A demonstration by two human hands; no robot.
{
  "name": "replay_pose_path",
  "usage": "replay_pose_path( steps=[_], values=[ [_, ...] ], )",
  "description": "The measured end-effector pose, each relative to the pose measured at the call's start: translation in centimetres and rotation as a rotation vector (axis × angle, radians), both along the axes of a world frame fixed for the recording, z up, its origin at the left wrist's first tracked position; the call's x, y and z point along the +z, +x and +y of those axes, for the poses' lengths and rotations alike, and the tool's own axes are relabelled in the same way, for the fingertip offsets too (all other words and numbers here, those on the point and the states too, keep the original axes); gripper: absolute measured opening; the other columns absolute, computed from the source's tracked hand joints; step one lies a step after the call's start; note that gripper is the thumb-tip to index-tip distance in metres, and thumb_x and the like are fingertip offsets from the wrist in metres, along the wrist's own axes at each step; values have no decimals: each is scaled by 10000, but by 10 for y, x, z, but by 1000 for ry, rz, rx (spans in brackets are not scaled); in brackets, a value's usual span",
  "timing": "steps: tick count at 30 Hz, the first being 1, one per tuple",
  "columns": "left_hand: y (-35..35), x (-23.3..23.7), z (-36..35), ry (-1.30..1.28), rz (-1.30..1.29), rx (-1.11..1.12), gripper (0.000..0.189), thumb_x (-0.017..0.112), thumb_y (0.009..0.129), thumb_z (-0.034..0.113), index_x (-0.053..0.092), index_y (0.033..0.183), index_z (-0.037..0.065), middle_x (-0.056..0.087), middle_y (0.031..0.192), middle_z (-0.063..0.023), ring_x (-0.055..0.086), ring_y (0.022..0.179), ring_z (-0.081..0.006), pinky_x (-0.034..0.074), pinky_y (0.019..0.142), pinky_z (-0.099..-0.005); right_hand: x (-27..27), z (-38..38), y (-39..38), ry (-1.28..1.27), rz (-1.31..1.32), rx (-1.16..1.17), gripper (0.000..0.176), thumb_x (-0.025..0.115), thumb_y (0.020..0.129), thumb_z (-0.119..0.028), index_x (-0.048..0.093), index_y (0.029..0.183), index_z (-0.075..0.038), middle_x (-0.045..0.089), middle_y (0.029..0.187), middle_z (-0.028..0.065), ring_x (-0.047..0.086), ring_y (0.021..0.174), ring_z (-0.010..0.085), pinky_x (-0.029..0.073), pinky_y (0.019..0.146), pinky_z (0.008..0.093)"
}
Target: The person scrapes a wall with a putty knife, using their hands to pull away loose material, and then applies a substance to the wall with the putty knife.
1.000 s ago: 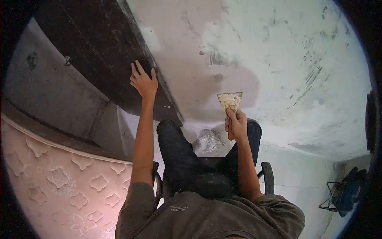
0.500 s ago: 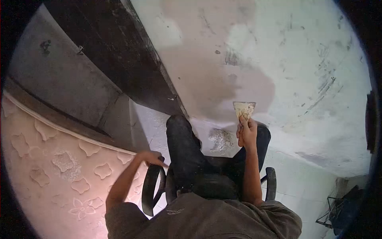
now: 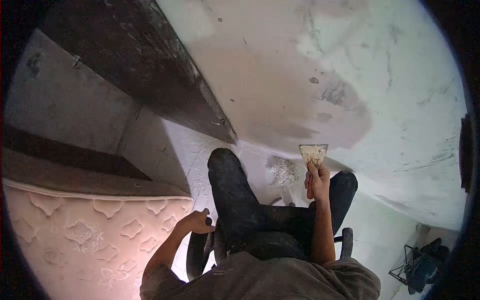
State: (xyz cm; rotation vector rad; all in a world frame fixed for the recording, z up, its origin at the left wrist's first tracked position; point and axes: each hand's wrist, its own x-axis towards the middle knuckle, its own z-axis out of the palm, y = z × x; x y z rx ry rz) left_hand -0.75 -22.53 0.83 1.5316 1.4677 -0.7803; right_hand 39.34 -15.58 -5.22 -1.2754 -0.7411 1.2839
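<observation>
My right hand (image 3: 319,184) grips a putty knife (image 3: 313,153) by its handle, with the wide blade pointing up, away from my body. Pale residue coats the blade, which is in front of the patchy wall (image 3: 270,75). At my left side, my left hand (image 3: 198,222) is wrapped round the front of the black chair armrest (image 3: 196,250). My dark-trousered legs are apart on the chair.
A pink quilted mattress (image 3: 90,235) lies at the left. A dark wooden door panel (image 3: 145,65) stands at the upper left. White debris (image 3: 282,171) is on the floor between my knees and the wall. Dark objects (image 3: 422,267) lie at the lower right.
My view has shifted. My left hand has moved forward on the armrest and closed round it. My right hand and the putty knife appear slightly lower and further right.
</observation>
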Motion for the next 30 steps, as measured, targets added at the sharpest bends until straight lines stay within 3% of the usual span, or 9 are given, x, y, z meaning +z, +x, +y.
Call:
replay_pose_path(
  steps=[6, 8, 11, 13, 16, 18, 22, 26, 30],
  values=[
    [-35, -40, 16, 251, -2, -69, 764, 700, 737, 425, 421, 1269, -47, 614, 1064, -322, 612, 1022, -433, 495, 876, -458, 11, 5, -4, 84, -18, 2, 190, 556, 955, -202, 562, 858, -39, 473, 544, -2, 429, 375, 93, 344, 350, 241],
    [-13, 0, 21, 347, 6, 69, 732, 680, 753, 422, 424, 1279, -17, 579, 1131, -336, 568, 1099, -441, 455, 926, -472, 25, 9, -10, 139, 5, 45, 187, 551, 955, -194, 562, 853, -38, 475, 539, 1, 432, 380, 93, 345, 351, 245],
    [-26, -19, 35, 301, 90, 48, 835, 672, 758, 497, 383, 1334, -34, 537, 1203, -348, 522, 1166, -451, 410, 992, -481, 22, 7, -16, 184, 62, 41, 231, 550, 953, -220, 554, 809, -40, 463, 516, 4, 431, 384, 94, 340, 363, 258],
    [-10, 3, 44, 402, 103, 31, 1014, 661, 745, 600, 275, 1414, -58, 452, 1312, -357, 447, 1252, -453, 357, 1050, -487, 23, 8, -11, 271, 3, 70, 340, 556, 949, -262, 521, 680, -57, 459, 486, 7, 432, 383, 103, 336, 373, 278],
    [43, 67, 84, 705, 117, 34, 1178, 628, 718, 706, 130, 1465, -57, 277, 1429, -378, 274, 1364, -462, 287, 1091, -515, 26, 8, -9, 197, 81, 106, 395, 566, 945, -264, 496, 613, -63, 471, 485, 11, 440, 385, 107, 341, 376, 283],
    [77, 84, 134, 1168, -60, 94, 1169, 733, 702, 595, 86, 1490, 24, 222, 1439, -381, 272, 1320, -531, 266, 1087, -549, 25, 6, -5, 209, 53, 143, 388, 564, 943, -262, 503, 616, -62, 469, 482, 8, 439, 384, 107, 339, 379, 275],
    [137, 122, 237, 1726, -229, 161, 1240, 741, 688, 604, 4, 1482, 2, 85, 1465, -393, 230, 1316, -568, 251, 1048, -631, 22, 7, -6, 172, 58, 129, 319, 567, 936, -243, 525, 686, -51, 477, 511, 9, 448, 397, 108, 343, 383, 269],
    [155, 130, 289, 1803, -268, 298, 1211, 759, 689, 525, 6, 1492, 19, 11, 1469, -400, 203, 1290, -628, 241, 1005, -701, 15, 8, -6, 149, -3, 96, 244, 580, 933, -236, 548, 802, -33, 469, 534, 3, 450, 405, 107, 352, 375, 268],
    [152, 126, 302, 1970, -257, 146, 1158, 752, 680, 478, 70, 1497, 21, 48, 1489, -359, 223, 1283, -621, 228, 993, -722, 9, 8, -13, 75, 30, 90, 205, 567, 949, -235, 538, 842, -63, 447, 539, -9, 422, 394, 96, 342, 358, 268]
  ],
)
